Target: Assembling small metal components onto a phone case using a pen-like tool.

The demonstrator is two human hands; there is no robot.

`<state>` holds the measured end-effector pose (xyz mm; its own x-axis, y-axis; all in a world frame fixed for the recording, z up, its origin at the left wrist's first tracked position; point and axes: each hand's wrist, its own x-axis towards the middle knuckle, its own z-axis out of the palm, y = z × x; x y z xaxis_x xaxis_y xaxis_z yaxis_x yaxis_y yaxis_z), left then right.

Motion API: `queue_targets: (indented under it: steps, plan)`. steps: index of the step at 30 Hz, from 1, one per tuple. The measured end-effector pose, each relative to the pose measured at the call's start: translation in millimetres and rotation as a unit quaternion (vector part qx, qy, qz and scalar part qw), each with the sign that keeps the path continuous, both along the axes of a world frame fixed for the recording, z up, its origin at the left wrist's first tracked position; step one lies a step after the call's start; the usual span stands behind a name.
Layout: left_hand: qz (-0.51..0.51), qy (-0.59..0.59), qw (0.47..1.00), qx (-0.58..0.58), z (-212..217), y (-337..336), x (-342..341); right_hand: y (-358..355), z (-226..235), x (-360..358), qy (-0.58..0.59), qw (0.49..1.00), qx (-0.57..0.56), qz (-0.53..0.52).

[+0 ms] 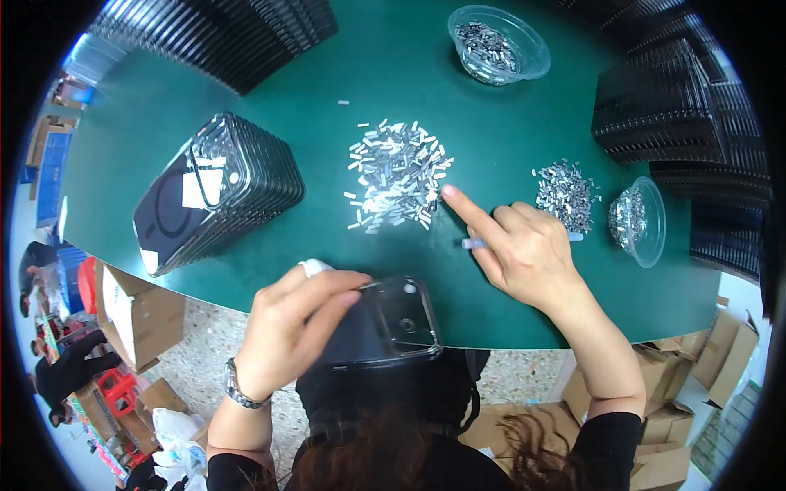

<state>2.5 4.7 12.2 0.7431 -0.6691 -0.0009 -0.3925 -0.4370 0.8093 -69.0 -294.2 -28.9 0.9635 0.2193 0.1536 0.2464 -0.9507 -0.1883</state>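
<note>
My left hand (pixel 292 327) is closed, thumb and fingers pinching the edge of a clear-and-dark phone case (pixel 399 321) at the table's near edge. A white wrap covers one fingertip. My right hand (pixel 524 250) has its index finger stretched out, the tip at the right edge of a loose pile of small silvery pieces (pixel 397 176). Its other fingers curl around a thin, pen-like translucent stick (pixel 472 243), whose middle is hidden by the hand. Just beyond that hand lies a second, smaller pile of metallic pieces (pixel 565 195).
A leaning stack of phone cases (pixel 221 192) stands on the left of the green table (pixel 327 245). More dark stacks (pixel 221 41) rise at the far left and right (pixel 655 102). Clear plastic bowls (pixel 532 49) with metallic pieces sit at the back and right (pixel 652 221). Cardboard boxes (pixel 147 315) are below.
</note>
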Motion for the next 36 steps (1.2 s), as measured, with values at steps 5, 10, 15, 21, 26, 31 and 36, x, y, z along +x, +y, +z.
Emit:
queue_targets:
  steps: [5,10,15,21,26,31,36]
  plan:
    - [-0.035,-0.013,0.998,-0.047,-17,-18,-4,8,4,3,0.031,0.999,-0.025,-0.011]
    - [-0.083,-0.099,0.991,-0.027,-31,-26,-7,13,10,-4,0.041,0.988,0.131,-0.075]
    - [-0.102,-0.074,0.992,-0.025,-31,-25,0,24,29,7,0.114,0.967,0.172,-0.152]
    - [-0.096,-0.067,0.993,-0.035,-33,-22,-2,23,35,1,0.12,0.951,0.211,-0.189]
    - [-0.096,-0.034,0.995,-0.007,-31,-20,-1,33,33,4,0.106,0.958,0.195,-0.181]
    - [-0.111,-0.015,0.994,-0.012,-31,-21,6,34,39,10,0.125,0.965,0.163,-0.163]
    - [-0.113,0.013,0.993,-0.001,-28,-23,9,59,41,-12,0.054,0.972,0.226,0.025]
